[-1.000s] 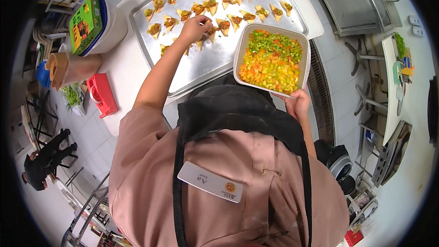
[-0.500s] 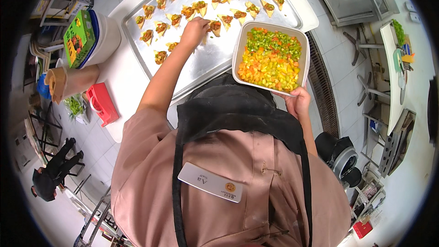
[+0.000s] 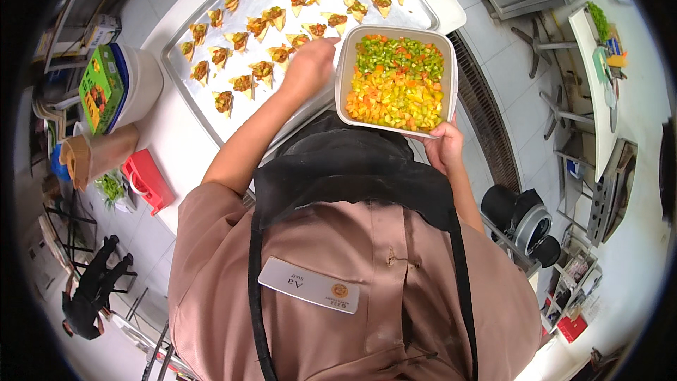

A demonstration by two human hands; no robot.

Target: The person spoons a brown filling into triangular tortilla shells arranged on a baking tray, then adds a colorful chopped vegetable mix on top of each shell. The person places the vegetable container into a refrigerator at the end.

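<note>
My left hand (image 3: 310, 70) hovers over the near part of a metal tray (image 3: 416, 11), beside the left rim of a square beige container (image 3: 341, 74). Its fingers are drawn together; whatever they hold, if anything, I cannot make out. Diced vegetables (image 3: 395, 88), green at the far side and orange-yellow at the near side, fill the container. My right hand (image 3: 444, 144) grips the container by its near right corner, holding it tilted above the tray's near right edge. Rows of small folded pastry pieces (image 3: 262, 70) with chopped topping lie across the tray.
The tray sits on a white table (image 3: 159, 144). At its left stand a red tape dispenser (image 3: 148, 180), a brown-topped container (image 3: 77, 155) and a white tub (image 3: 144, 81) with a green box (image 3: 102, 92). A floor grate (image 3: 486, 113) runs at right. Another person (image 3: 95, 286) is far left.
My left hand has moved from among the pastry pieces toward the container, to the right and nearer. The whole scene has shifted slightly left as the view turned; my right hand keeps its grip.
</note>
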